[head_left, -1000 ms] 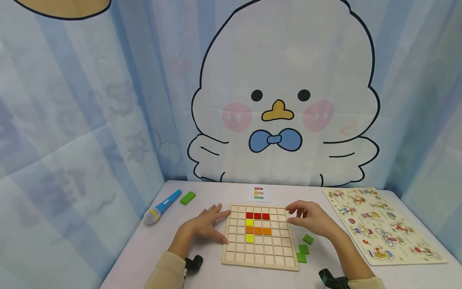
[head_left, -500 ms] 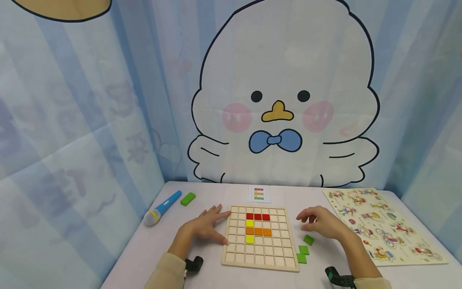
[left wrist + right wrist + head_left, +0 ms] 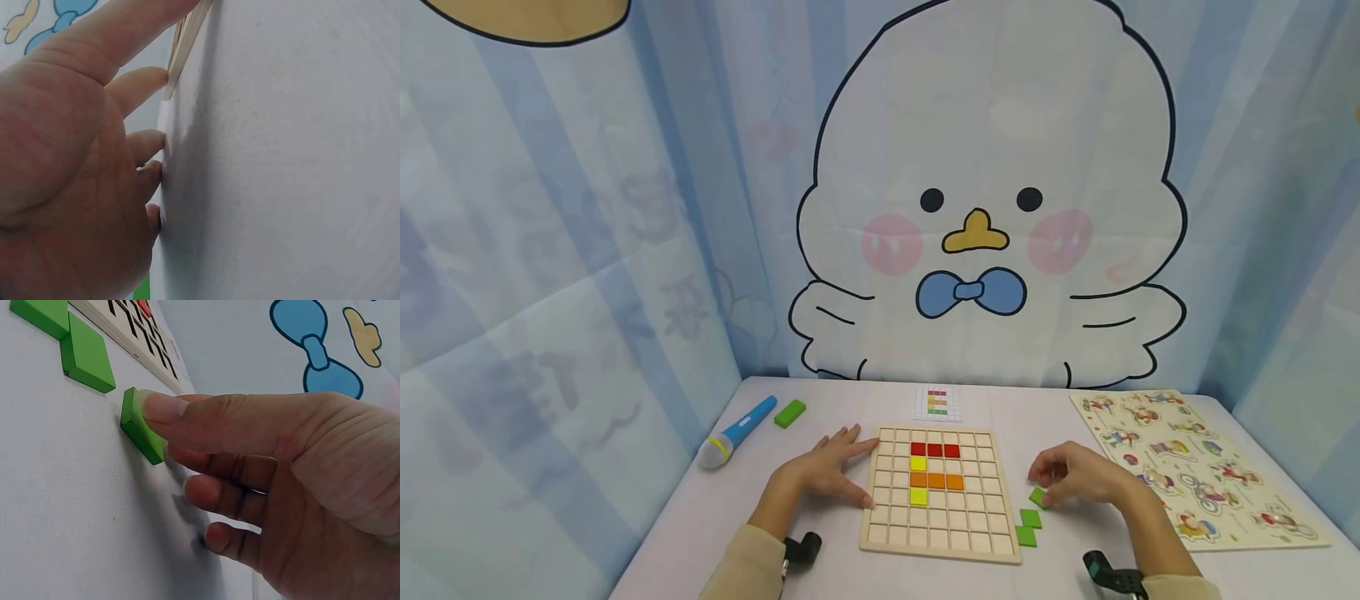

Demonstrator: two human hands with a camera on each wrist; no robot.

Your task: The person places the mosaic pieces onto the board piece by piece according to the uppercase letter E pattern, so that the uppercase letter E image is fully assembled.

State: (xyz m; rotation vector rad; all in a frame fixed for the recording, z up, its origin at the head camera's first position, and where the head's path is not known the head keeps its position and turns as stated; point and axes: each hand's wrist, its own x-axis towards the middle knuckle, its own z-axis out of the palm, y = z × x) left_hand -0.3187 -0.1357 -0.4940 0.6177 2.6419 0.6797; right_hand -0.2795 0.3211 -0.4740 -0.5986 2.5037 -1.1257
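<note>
A wooden grid board (image 3: 961, 533) lies mid-table, holding red tiles (image 3: 935, 450), orange tiles (image 3: 936, 481) and two yellow tiles (image 3: 918, 497). My left hand (image 3: 827, 468) rests beside its left edge, fingers spread, with thumb and index finger touching the frame; the left wrist view shows the hand (image 3: 75, 162) with fingertips on the table. My right hand (image 3: 1078, 473) pinches a green square tile (image 3: 139, 428) between thumb and index finger, right of the board. The index fingertip is mostly hidden behind the thumb. Two more green tiles (image 3: 1028, 527) lie nearer the board's edge.
A small pattern card (image 3: 937, 403) lies behind the board. At the left are a blue toy microphone (image 3: 739, 430) and a green block (image 3: 790, 412). A picture puzzle board (image 3: 1195, 475) lies at the right. A printed curtain (image 3: 985, 350) stands behind the table.
From the board's upper right edge, my right hand has moved right and toward the front, down to the nearest green tile, and now pinches it. My left hand has stayed in place.
</note>
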